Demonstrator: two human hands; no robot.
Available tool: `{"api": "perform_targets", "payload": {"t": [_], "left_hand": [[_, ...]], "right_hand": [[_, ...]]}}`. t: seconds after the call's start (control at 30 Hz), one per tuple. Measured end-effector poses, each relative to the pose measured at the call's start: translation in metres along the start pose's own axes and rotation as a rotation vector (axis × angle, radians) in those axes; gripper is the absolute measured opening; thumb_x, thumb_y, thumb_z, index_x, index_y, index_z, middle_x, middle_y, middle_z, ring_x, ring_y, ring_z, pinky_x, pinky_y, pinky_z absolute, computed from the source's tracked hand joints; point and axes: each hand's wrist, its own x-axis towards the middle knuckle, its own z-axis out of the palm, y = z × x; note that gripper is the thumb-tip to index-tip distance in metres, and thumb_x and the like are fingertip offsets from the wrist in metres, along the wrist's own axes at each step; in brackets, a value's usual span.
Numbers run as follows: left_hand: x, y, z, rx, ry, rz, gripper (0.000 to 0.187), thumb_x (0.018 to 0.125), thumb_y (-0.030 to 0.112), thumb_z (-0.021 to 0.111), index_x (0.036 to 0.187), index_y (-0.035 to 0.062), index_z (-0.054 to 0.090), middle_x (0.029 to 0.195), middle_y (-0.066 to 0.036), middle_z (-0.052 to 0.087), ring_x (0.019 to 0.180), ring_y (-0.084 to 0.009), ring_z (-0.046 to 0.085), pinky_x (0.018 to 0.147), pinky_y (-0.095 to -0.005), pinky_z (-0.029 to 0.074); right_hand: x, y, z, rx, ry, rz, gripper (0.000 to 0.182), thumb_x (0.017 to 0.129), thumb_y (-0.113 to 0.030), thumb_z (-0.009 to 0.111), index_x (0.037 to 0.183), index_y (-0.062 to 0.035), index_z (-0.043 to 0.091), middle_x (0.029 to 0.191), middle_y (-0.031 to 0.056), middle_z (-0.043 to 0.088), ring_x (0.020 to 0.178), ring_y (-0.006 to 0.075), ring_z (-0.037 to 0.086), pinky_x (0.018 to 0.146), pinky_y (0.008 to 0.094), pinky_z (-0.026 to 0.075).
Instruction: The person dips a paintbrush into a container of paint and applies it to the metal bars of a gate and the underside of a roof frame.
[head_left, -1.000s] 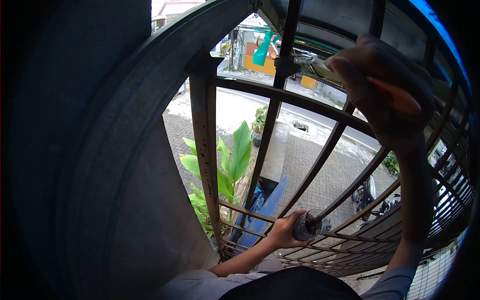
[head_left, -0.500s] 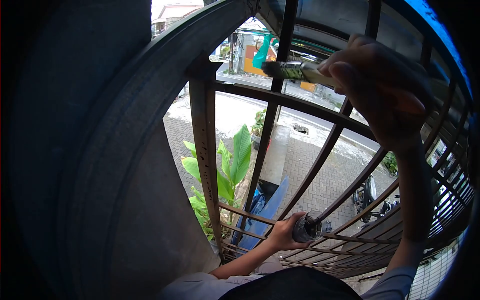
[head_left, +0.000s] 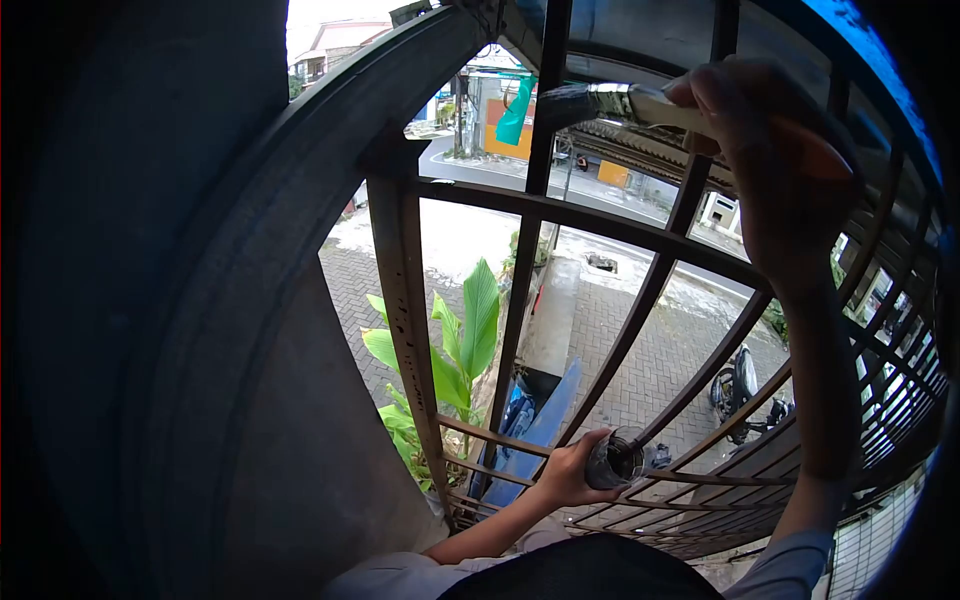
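Observation:
At the lower centre, my left hand [head_left: 575,472] is wrapped round a clear cup [head_left: 617,457] with dark stuff inside, close to the lower rails of a brown metal grille [head_left: 600,221]. My right hand [head_left: 765,150] is raised at the upper right, its fingers closed on the pale handle of a paintbrush [head_left: 640,105]. The brush points left, and its dark bristles lie at an upright bar of the grille; whether they touch it cannot be made out.
A grey wall [head_left: 300,400] with a slanting edge fills the left side. Beyond the grille are a leafy plant [head_left: 481,318], a blue panel [head_left: 545,425], a paved yard [head_left: 640,335] and a motorcycle [head_left: 741,390]. Green cloth [head_left: 515,112] hangs farther off.
My right hand and the brush have moved slightly up, the bristles now nearer the upright bar. My left hand still holds the cup in nearly the same place. The view has shifted slightly.

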Motion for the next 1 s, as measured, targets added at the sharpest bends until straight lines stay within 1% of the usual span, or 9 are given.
{"api": "perform_targets", "payload": {"t": [0.1, 0.2, 0.3, 0.43, 0.57, 0.7, 0.8, 0.93, 1.0], "left_hand": [[-0.002, -0.001, 0.000, -0.012, -0.036, -0.040, 0.094, 0.063, 0.043, 0.091, 0.135, 0.0033, 0.045, 0.101, -0.015, 0.071, 0.085, -0.0305, 0.074, 0.077, -0.0371, 0.059], [0.001, 0.001, 0.000, -0.005, -0.014, -0.017, 0.095, 0.063, 0.044, 0.091, 0.135, 0.0033, 0.045, 0.102, -0.015, 0.071, 0.086, -0.0305, 0.074, 0.077, -0.0376, 0.059], [0.001, 0.000, 0.000, -0.018, -0.001, -0.007, 0.098, 0.065, 0.049, 0.090, 0.139, 0.0061, 0.043, 0.100, -0.017, 0.070, 0.084, -0.0350, 0.073, 0.075, -0.0403, 0.058], [0.001, 0.001, -0.001, -0.020, -0.005, -0.002, 0.097, 0.065, 0.047, 0.090, 0.140, 0.0061, 0.042, 0.100, -0.017, 0.070, 0.084, -0.0351, 0.073, 0.076, -0.0400, 0.058], [0.003, 0.005, -0.003, -0.023, -0.011, -0.013, 0.096, 0.065, 0.044, 0.090, 0.139, 0.0061, 0.042, 0.099, -0.017, 0.070, 0.084, -0.0349, 0.073, 0.076, -0.0394, 0.058], [0.003, 0.006, -0.003, -0.030, -0.011, -0.011, 0.096, 0.065, 0.043, 0.090, 0.139, 0.0061, 0.042, 0.097, -0.016, 0.071, 0.084, -0.0345, 0.073, 0.075, -0.0394, 0.058], [0.004, 0.006, -0.002, -0.045, -0.001, -0.009, 0.096, 0.065, 0.043, 0.090, 0.139, 0.0059, 0.042, 0.096, -0.016, 0.071, 0.084, -0.0343, 0.073, 0.075, -0.0395, 0.058], [0.001, 0.004, -0.002, -0.034, -0.018, -0.030, 0.096, 0.065, 0.041, 0.091, 0.140, 0.0054, 0.042, 0.098, -0.016, 0.071, 0.085, -0.0338, 0.074, 0.075, -0.0392, 0.059], [0.001, 0.002, -0.003, -0.020, -0.032, -0.037, 0.097, 0.064, 0.041, 0.091, 0.140, 0.0053, 0.042, 0.099, -0.016, 0.071, 0.086, -0.0336, 0.074, 0.076, -0.0391, 0.059]], "right_hand": [[0.009, 0.016, 0.001, -0.042, 0.171, -0.157, 0.019, 0.100, -0.021, 0.064, 0.110, -0.0089, 0.074, 0.103, 0.0110, 0.075, 0.095, 0.0207, 0.073, 0.071, 0.0317, 0.062], [0.027, -0.004, 0.033, -0.017, 0.526, -0.159, 0.013, 0.097, -0.007, 0.065, 0.096, 0.0044, 0.070, 0.085, 0.0087, 0.070, 0.067, 0.0110, 0.067, 0.059, 0.0240, 0.053], [0.012, 0.006, 0.030, 0.195, 0.363, 0.075, 0.012, 0.097, -0.006, 0.065, 0.094, 0.0047, 0.070, 0.084, 0.0099, 0.070, 0.065, 0.0119, 0.067, 0.058, 0.0239, 0.053], [0.022, -0.017, 0.020, 0.102, 0.434, -0.066, 0.018, 0.098, -0.010, 0.063, 0.087, 0.0027, 0.070, 0.080, 0.0097, 0.070, 0.063, 0.0114, 0.066, 0.056, 0.0227, 0.050], [0.034, 0.000, 0.031, 0.202, 0.583, 0.059, 0.019, 0.098, -0.012, 0.063, 0.087, 0.0012, 0.070, 0.078, 0.0068, 0.069, 0.060, 0.0095, 0.063, 0.055, 0.0224, 0.050], [0.013, -0.004, 0.023, 0.178, 0.370, 0.205, 0.019, 0.099, -0.014, 0.064, 0.091, 0.0015, 0.071, 0.078, 0.0074, 0.070, 0.063, 0.0098, 0.065, 0.057, 0.0235, 0.051], [0.019, -0.002, 0.033, 0.160, 0.592, 0.040, 0.020, 0.099, -0.014, 0.063, 0.091, 0.0028, 0.071, 0.078, 0.0083, 0.070, 0.064, 0.0099, 0.066, 0.058, 0.0239, 0.052], [0.022, -0.009, 0.041, 0.160, 0.605, 0.058, 0.021, 0.099, -0.015, 0.063, 0.092, 0.0033, 0.071, 0.077, 0.0090, 0.070, 0.065, 0.0103, 0.067, 0.058, 0.0239, 0.053], [0.013, -0.010, 0.038, 0.310, 0.452, 0.229, 0.021, 0.099, -0.015, 0.062, 0.092, 0.0027, 0.071, 0.077, 0.0098, 0.071, 0.065, 0.0116, 0.068, 0.060, 0.0241, 0.054]]}}
